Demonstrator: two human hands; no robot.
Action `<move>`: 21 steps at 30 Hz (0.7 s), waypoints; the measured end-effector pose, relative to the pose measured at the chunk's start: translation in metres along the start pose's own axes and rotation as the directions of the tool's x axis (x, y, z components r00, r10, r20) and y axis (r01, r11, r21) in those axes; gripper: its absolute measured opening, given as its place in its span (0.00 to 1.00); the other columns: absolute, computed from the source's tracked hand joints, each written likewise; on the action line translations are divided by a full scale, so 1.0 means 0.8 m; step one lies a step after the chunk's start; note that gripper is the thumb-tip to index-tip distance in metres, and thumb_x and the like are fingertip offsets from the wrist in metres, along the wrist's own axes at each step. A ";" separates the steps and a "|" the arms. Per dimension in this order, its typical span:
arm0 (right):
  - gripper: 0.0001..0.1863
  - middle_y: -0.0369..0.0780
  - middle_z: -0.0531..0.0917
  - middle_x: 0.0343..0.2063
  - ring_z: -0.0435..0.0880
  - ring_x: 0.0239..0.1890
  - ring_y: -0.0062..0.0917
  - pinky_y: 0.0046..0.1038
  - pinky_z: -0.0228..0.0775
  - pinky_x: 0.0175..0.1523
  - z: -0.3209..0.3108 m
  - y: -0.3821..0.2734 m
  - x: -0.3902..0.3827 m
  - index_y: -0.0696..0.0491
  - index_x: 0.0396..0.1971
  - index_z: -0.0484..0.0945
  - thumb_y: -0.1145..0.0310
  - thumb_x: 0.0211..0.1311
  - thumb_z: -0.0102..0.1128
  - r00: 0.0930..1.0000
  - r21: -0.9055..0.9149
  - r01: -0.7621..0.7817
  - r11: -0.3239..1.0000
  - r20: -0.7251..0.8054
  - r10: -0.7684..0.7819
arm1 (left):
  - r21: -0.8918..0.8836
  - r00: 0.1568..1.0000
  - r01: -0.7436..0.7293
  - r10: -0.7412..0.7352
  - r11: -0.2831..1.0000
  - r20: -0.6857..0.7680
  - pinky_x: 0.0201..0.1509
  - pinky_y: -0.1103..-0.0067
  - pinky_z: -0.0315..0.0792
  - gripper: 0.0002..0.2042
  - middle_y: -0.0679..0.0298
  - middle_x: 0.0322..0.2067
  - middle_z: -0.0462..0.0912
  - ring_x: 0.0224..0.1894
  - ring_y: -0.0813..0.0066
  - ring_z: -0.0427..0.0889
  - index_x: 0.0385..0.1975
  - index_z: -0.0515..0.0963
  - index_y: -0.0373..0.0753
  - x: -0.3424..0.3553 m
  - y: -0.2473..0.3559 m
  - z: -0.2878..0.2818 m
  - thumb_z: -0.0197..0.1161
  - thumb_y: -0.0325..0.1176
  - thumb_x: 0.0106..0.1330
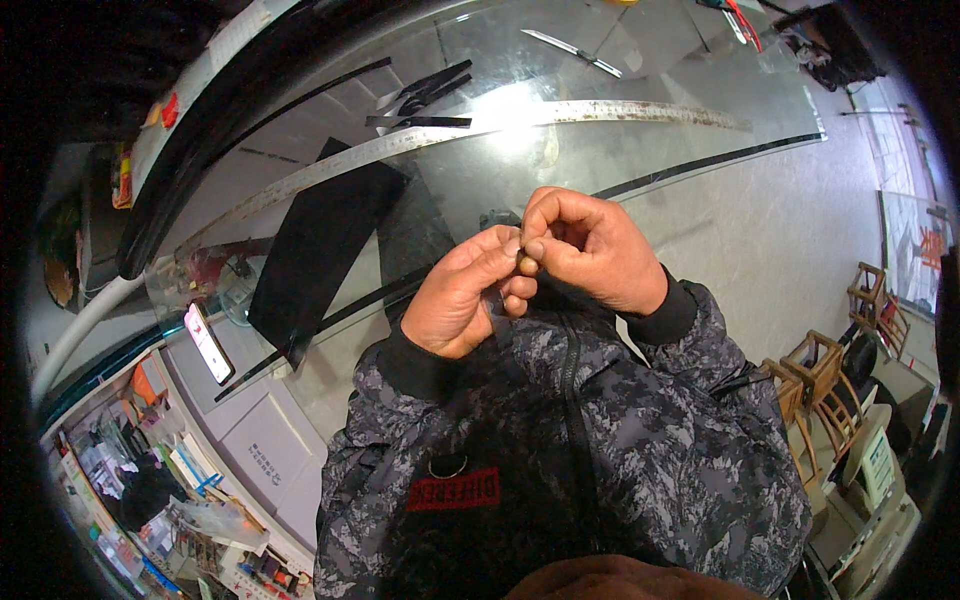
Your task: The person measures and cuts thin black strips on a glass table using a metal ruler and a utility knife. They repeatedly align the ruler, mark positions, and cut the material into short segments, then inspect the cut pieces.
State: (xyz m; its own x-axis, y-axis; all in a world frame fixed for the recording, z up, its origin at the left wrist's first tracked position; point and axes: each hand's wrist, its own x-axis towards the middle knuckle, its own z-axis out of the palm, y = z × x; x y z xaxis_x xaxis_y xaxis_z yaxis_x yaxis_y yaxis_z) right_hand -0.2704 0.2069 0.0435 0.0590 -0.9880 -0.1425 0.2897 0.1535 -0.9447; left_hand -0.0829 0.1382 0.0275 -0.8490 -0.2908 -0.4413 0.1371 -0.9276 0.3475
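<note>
In front of my chest, my left hand (455, 292) and my right hand (602, 255) meet with thumbs and fingertips pinched together. Whatever lies between the fingertips is too small and too covered to name. Just beyond the hands is the edge of a glass tabletop (690, 150). On the glass, to the left of my hands, lies a black sheet (325, 240) with slanted edges. Several narrow black strips (435, 90) are scattered farther back. A long metal ruler (610, 111), stained brown at its right end, lies across the glass behind the hands.
A slim cutter knife (572, 53) rests at the far side of the glass, with a red-handled tool (745, 25) to its right. A lit phone (208, 343) lies at left, above a cluttered shelf (180, 490). Wooden stools (810, 365) stand on the right.
</note>
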 end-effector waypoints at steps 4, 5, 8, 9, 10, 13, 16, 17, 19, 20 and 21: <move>0.01 0.31 0.77 0.32 0.77 0.36 0.13 0.20 0.71 0.44 -0.003 -0.005 -0.003 0.58 0.35 0.75 0.77 0.66 0.57 0.989 0.092 -0.126 0.988 -0.059 0.132 | 0.308 0.991 -0.097 0.120 0.946 -0.060 0.39 0.83 0.75 0.15 0.66 0.38 0.79 0.36 0.82 0.77 0.52 0.72 0.36 -0.006 0.002 0.007 0.59 0.40 0.75; 0.01 0.31 0.76 0.33 0.76 0.36 0.13 0.20 0.70 0.45 -0.003 -0.005 -0.004 0.57 0.34 0.75 0.78 0.64 0.57 0.986 0.132 -0.146 0.980 -0.063 0.155 | 0.379 0.986 -0.113 0.150 0.918 -0.070 0.40 0.83 0.75 0.15 0.65 0.38 0.80 0.37 0.81 0.78 0.52 0.73 0.36 -0.006 0.002 0.008 0.59 0.40 0.75; 0.05 0.33 0.80 0.30 0.79 0.31 0.13 0.19 0.73 0.38 -0.002 -0.002 0.000 0.59 0.37 0.76 0.74 0.66 0.60 0.984 0.040 -0.098 0.994 -0.145 0.103 | 0.518 0.971 -0.175 0.234 0.837 -0.051 0.47 0.82 0.77 0.15 0.62 0.40 0.82 0.43 0.80 0.81 0.51 0.73 0.34 -0.005 -0.001 0.010 0.61 0.39 0.74; 0.05 0.33 0.80 0.29 0.79 0.31 0.13 0.19 0.74 0.38 -0.002 -0.001 0.001 0.59 0.37 0.76 0.73 0.66 0.60 0.984 0.053 -0.100 0.994 -0.143 0.106 | 0.536 0.966 -0.188 0.253 0.823 -0.050 0.47 0.82 0.76 0.14 0.63 0.39 0.82 0.42 0.80 0.81 0.50 0.74 0.35 -0.005 -0.001 0.011 0.61 0.38 0.74; 0.05 0.33 0.80 0.29 0.79 0.31 0.13 0.19 0.74 0.38 -0.002 0.000 0.001 0.59 0.37 0.76 0.73 0.66 0.60 0.983 0.059 -0.099 0.993 -0.146 0.107 | 0.555 0.961 -0.201 0.273 0.807 -0.049 0.46 0.82 0.76 0.14 0.63 0.39 0.82 0.41 0.80 0.81 0.50 0.74 0.35 -0.003 -0.003 0.011 0.61 0.37 0.74; 0.05 0.33 0.80 0.29 0.80 0.31 0.14 0.19 0.74 0.38 -0.002 -0.001 -0.001 0.59 0.37 0.76 0.73 0.66 0.60 0.984 0.055 -0.107 0.993 -0.140 0.113 | 0.595 0.959 -0.190 0.278 0.781 -0.059 0.45 0.82 0.74 0.12 0.65 0.37 0.82 0.38 0.81 0.80 0.48 0.75 0.34 -0.005 -0.002 0.012 0.61 0.35 0.74; 0.05 0.33 0.80 0.29 0.80 0.31 0.14 0.19 0.74 0.38 0.000 -0.006 -0.002 0.59 0.36 0.76 0.74 0.66 0.60 0.982 0.091 -0.125 0.988 -0.132 0.137 | 0.609 0.960 -0.161 0.265 0.777 -0.084 0.43 0.83 0.73 0.10 0.66 0.34 0.82 0.36 0.81 0.79 0.47 0.75 0.34 -0.006 0.000 0.014 0.60 0.34 0.74; 0.05 0.33 0.80 0.29 0.80 0.31 0.14 0.19 0.75 0.38 0.001 -0.007 -0.002 0.59 0.37 0.76 0.74 0.65 0.60 0.976 0.099 -0.151 0.984 -0.142 0.164 | 0.603 0.961 -0.164 0.266 0.781 -0.083 0.42 0.83 0.73 0.10 0.66 0.33 0.82 0.35 0.81 0.79 0.46 0.75 0.34 -0.006 0.000 0.015 0.60 0.34 0.74; 0.03 0.30 0.77 0.29 0.74 0.30 0.10 0.16 0.67 0.35 0.003 -0.011 -0.004 0.57 0.36 0.76 0.75 0.64 0.59 0.975 0.151 -0.165 0.975 -0.127 0.185 | 0.601 0.960 -0.168 0.268 0.782 -0.081 0.43 0.83 0.73 0.10 0.66 0.33 0.82 0.35 0.82 0.79 0.46 0.75 0.35 -0.005 0.000 0.017 0.60 0.34 0.74; 0.03 0.29 0.76 0.29 0.72 0.29 0.08 0.14 0.63 0.33 0.003 -0.012 -0.005 0.55 0.36 0.75 0.76 0.64 0.58 0.978 0.178 -0.154 0.972 -0.111 0.175 | 0.596 0.960 -0.167 0.266 0.785 -0.082 0.43 0.83 0.73 0.09 0.66 0.33 0.82 0.35 0.82 0.79 0.45 0.75 0.35 -0.004 0.000 0.017 0.60 0.34 0.74; 0.03 0.28 0.76 0.29 0.71 0.28 0.08 0.14 0.62 0.32 0.003 -0.012 -0.005 0.55 0.36 0.75 0.75 0.64 0.58 0.971 0.154 -0.176 0.972 -0.134 0.197 | 0.595 0.958 -0.176 0.275 0.784 -0.079 0.43 0.83 0.73 0.09 0.66 0.33 0.82 0.35 0.82 0.79 0.45 0.75 0.35 -0.004 0.001 0.018 0.60 0.34 0.74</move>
State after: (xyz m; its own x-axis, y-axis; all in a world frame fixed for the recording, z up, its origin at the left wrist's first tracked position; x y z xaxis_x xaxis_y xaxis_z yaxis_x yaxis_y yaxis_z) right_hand -0.2708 0.2092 0.0541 -0.0139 -0.9314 -0.3637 0.4182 0.3250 -0.8482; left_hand -0.0871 0.1422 0.0410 -0.7356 -0.5521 -0.3926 -0.0468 -0.5368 0.8424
